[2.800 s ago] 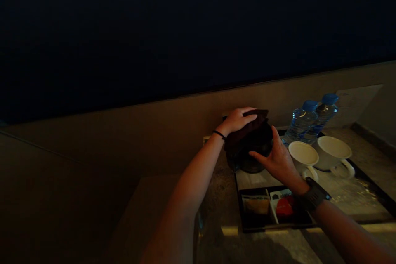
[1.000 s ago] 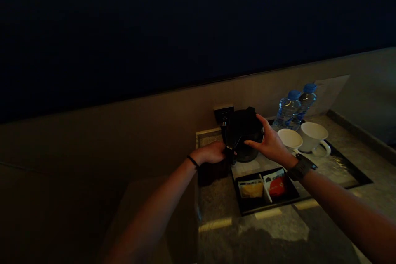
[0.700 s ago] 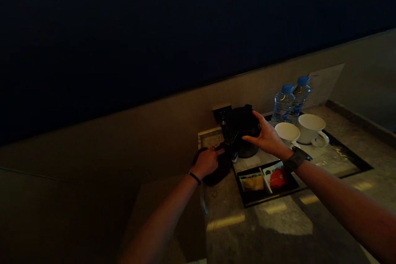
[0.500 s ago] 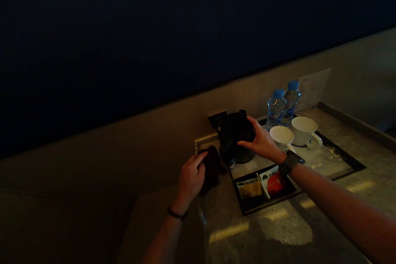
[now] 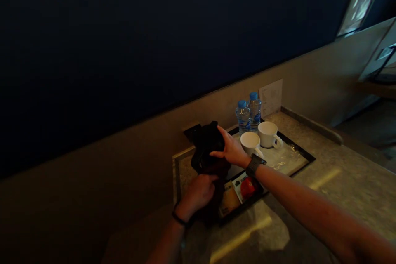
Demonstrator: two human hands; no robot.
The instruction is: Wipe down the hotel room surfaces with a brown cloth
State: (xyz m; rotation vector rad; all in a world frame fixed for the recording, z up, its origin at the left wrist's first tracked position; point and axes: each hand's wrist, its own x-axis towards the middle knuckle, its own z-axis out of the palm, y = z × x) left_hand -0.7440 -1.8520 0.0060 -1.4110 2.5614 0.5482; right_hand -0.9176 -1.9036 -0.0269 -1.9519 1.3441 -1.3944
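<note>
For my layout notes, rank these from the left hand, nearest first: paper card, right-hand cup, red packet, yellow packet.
From the left hand:
1. Yellow packet, just right
2. Red packet, beyond it
3. Right-hand cup, farther right
4. Paper card, against the wall

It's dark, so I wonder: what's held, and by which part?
The right hand holds a black kettle by its side; the left hand, dark cloth, place unclear.

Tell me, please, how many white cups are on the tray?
2. One white cup stands nearest the right hand; the other cup stands just right of that one. I see no sign of hidden ones.
</note>
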